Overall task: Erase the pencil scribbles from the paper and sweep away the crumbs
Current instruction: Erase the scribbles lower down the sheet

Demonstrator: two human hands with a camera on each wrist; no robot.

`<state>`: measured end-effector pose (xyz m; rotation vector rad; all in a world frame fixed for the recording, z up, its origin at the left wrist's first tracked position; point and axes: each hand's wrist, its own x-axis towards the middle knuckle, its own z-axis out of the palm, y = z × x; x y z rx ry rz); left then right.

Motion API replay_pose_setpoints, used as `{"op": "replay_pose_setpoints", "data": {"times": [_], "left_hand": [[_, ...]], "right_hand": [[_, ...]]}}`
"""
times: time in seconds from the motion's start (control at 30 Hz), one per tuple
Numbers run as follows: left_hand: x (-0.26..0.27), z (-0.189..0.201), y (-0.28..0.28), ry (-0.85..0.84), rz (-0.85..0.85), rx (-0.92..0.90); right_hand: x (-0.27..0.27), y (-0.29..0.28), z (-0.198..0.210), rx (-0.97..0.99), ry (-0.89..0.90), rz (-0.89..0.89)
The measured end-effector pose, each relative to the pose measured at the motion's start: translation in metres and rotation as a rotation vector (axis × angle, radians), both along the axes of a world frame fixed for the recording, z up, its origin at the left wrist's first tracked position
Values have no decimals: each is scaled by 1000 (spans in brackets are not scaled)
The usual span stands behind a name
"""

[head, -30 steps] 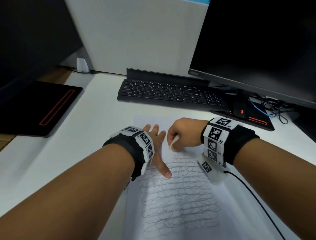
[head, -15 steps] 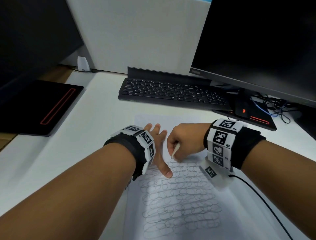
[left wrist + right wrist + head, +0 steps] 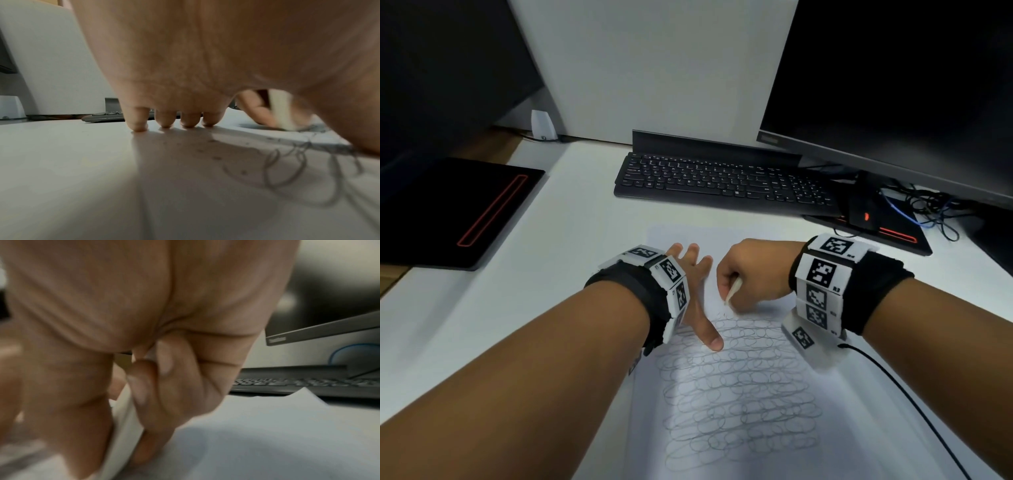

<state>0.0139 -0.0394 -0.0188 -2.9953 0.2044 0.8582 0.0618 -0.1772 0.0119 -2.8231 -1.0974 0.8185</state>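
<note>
Left hand flat on the scribbled paper; right hand grips a white eraser against it.

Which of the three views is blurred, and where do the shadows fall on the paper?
Head view: mostly sharp, forearms shade the paper beside the scribbles. Left wrist view: the left hand casts a dark shadow beneath its palm; the eraser is smeared. Right wrist view: the right hand is motion-blurred.

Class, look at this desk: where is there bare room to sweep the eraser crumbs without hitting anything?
Bare desk lies left of the paper, between the black pad, the keyboard and the left hand. Crowded: right of the right hand gripping the eraser, by cables.
</note>
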Motion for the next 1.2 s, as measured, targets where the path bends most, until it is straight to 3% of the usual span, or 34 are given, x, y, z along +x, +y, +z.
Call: {"op": "replay_pose_setpoints", "data": {"times": [0.07,0.2,0.37,0.5,0.63,0.8,1.07,1.2], "left_hand": [[1,0,-1,4,-4,8],[0,2,-1,14,8,1],[1,0,0,12,4,6],[0,1,-1,11,3,-3],[0,1,0,10,7,-8],[0,-1,1,4,4,-17],[4,5,-15,-103,-47,32],[9,-1,-29,-26,-9,-38]], "right_hand": [[-2,-1,0,-18,43,32],[11,-5,-1,51,-27,-88],[4,0,-1,-16,57,10],[12,-1,1,29,-77,-69],[2,1,-1,-28,4,26],[20,-5,0,1,-93,-112],[10,3,1,-73,-177,-60],[5,5,1,-123,-217,-47]]}}
